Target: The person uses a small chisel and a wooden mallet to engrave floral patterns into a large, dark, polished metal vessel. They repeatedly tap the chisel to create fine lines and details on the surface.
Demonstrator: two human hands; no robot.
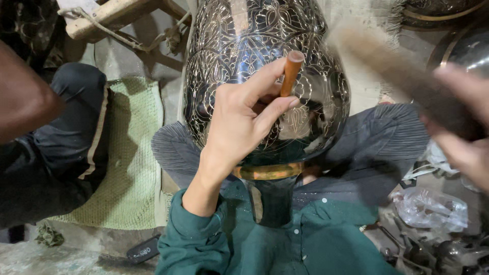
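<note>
A person's left hand (239, 122) pinches a chisel (291, 74) against an engraved metal vase (244, 51) resting across the lap; the blurred right hand (466, 132) grips a mallet (402, 76). Most visible surface already bears pattern.

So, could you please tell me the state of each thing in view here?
engraved metal vase: lying across the lap, base towards the person.
chisel: pinched in the left hand, tip against the vase.
hammer: gripped by the right hand, blurred.
plastic bag: crumpled on the floor.
</note>
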